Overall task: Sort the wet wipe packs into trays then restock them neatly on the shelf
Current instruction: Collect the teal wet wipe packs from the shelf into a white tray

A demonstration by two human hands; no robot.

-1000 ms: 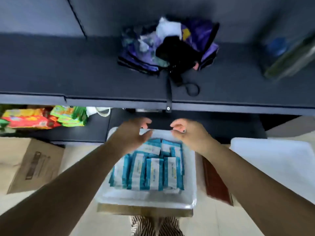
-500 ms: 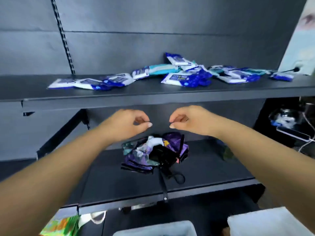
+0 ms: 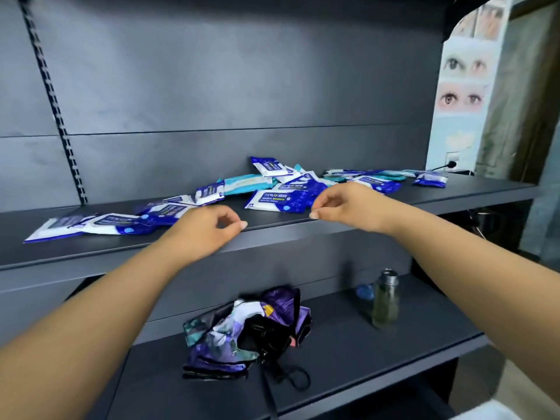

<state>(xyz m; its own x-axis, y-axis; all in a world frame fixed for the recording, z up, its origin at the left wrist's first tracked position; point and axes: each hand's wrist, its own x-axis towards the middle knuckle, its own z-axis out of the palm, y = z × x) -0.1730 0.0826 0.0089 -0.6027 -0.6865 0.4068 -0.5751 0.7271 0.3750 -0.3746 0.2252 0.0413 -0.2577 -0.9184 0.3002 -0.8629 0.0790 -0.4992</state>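
Along the front lip of the upper shelf (image 3: 91,253), both hands hovered with bare dark board beneath them and open air between. Furthest left, wet wipe packs (image 3: 100,224) lay flat and overlapping near that edge, glossy blue-and-white pouches with soft pillow shapes. To their right, the left hand (image 3: 206,230) hung over the lip, fingers curled inward with thumb and forefinger tips nearly meeting, gripping nothing. Beyond it a large pack (image 3: 280,201) lay flat, heading a looser heap of blue and teal pouches that trailed rightward across the shelf's middle. Its right corner sat just beside the right hand (image 3: 342,204), whose fingers were likewise curled, thumb against forefinger, around nothing visible; whether it touched that pack could not be told. Below, on the matte lower shelf (image 3: 378,359), a crumpled purple patterned umbrella (image 3: 230,334) lay with its black strap looping toward the front edge, and further right stood a blurred bottle (image 3: 385,301) with a metal cap. A pale corner at bottom right was cut off.
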